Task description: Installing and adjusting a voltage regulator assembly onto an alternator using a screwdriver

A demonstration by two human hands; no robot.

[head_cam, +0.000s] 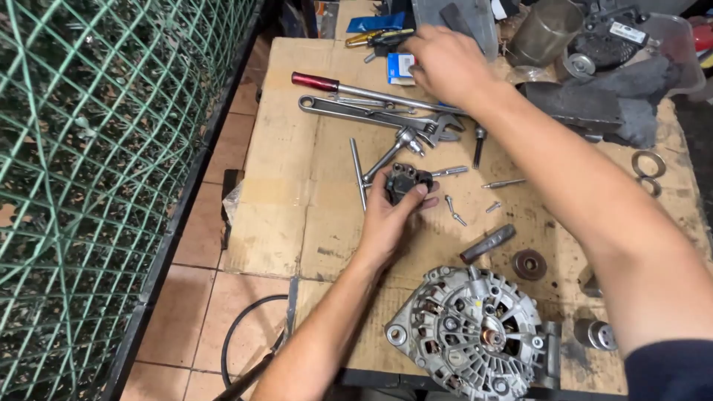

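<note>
Left hand [386, 219] fingers clamp a small dark part [405, 180] mid-surface; right hand [445, 63] reaches far over it, fingers spread loosely beside the small blue box [399, 67], holding nothing.

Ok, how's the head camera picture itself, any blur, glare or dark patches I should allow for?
Head view: right hand slightly motion-blurred at the far edge; left hand and the dark part it holds are sharp; alternator evenly lit, mild shine on its fins; far right corner falls into shadow; green mesh bows from lens distortion.
</note>
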